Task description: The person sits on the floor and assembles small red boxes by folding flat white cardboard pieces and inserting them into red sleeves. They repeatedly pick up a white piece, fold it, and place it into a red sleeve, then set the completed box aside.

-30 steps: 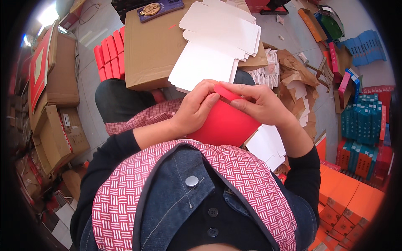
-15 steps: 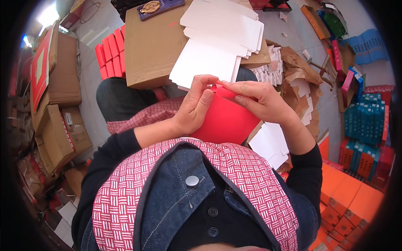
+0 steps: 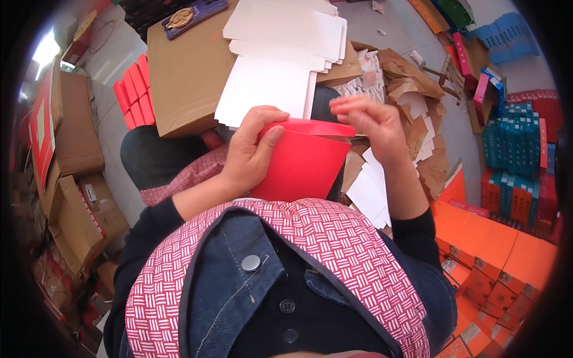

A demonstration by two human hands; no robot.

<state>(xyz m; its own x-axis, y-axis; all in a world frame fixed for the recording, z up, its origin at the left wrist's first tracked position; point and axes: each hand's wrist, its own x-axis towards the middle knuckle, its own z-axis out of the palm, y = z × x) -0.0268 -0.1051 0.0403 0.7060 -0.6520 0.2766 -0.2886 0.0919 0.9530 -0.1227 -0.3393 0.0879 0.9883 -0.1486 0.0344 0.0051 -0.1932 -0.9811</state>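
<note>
A red card box (image 3: 301, 164) with a folded rim along its top stands in front of my apron. My left hand (image 3: 253, 143) is closed round its left side, with the thumb on the near face and the fingers over the rim. My right hand (image 3: 379, 128) is raised just beyond the box's right corner, its fingers loosely bent, slightly blurred and holding nothing. Beyond the box, a stack of flat white card sheets (image 3: 262, 83) lies on a brown cardboard carton (image 3: 191, 77). The inside of the red box is mostly hidden.
A phone (image 3: 194, 17) with a gold round piece rests on the carton. Red boxes (image 3: 134, 89) stand in rows at the left. Crumpled brown paper (image 3: 412, 77) and white cards (image 3: 370, 191) lie at my right, near stacked orange boxes (image 3: 477, 238). An open carton (image 3: 71, 215) sits at far left.
My right hand has let go of the rim and moved off to the right. The red box's top edge now shows as a long folded strip; my left hand still holds it.
</note>
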